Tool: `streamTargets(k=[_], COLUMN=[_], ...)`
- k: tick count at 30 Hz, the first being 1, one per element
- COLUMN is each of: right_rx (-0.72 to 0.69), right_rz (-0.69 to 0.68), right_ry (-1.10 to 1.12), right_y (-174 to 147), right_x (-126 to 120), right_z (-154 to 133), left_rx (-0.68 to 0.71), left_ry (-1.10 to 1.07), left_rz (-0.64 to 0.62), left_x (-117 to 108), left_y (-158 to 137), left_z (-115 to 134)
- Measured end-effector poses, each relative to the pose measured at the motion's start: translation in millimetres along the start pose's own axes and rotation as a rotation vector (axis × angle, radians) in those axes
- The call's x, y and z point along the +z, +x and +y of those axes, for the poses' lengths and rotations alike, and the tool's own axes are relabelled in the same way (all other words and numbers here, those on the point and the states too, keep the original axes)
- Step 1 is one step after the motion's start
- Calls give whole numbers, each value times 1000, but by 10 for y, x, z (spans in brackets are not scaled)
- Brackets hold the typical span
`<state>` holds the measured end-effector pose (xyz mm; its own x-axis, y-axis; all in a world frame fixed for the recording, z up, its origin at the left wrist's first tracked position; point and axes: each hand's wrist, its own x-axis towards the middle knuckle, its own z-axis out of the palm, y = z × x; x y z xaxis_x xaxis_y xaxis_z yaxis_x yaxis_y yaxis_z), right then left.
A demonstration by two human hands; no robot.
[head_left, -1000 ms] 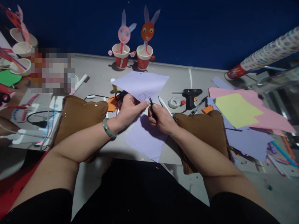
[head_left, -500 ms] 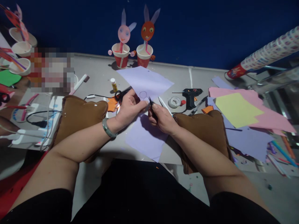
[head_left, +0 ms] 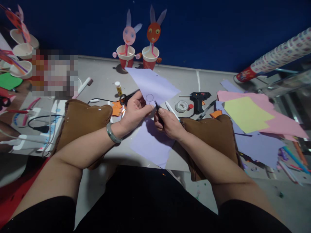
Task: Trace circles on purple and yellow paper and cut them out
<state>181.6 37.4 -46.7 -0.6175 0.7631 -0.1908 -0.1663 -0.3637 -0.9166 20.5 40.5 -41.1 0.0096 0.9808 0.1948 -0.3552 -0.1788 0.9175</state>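
Left hand (head_left: pixel 136 109) pinching purple sheet (head_left: pixel 160 84) at near edge; right hand (head_left: pixel 169 122) closed on dark pointed tool (head_left: pixel 156 106), tip by the sheet, contact unclear. Sheet likely light, bendy, easily creased; best held by edges. Pale purple, angular, drawn circle (head_left: pixel 150 97) near left thumb; held over table (head_left: pixel 102 81), before paper cups (head_left: pixel 149 64).

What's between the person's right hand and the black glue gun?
In the head view, a white pen, tape roll and small red object lie between the right hand and glue gun.
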Motion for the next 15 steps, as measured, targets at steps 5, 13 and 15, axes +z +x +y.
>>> streamTargets(k=[5,13,15], right_rx=[6,11,13], right_rz=[-2,-10,-11], right_ry=[-7,1,0], right_y=[-2,-2,-3], right_x=[-3,2,5], right_z=[5,-8,-10], left_rx=[12,6,-2], left_ry=[10,15,18], left_rz=[5,-2,-1], left_x=[2,0,-1], left_y=[5,8,9], left_z=[-6,4,9])
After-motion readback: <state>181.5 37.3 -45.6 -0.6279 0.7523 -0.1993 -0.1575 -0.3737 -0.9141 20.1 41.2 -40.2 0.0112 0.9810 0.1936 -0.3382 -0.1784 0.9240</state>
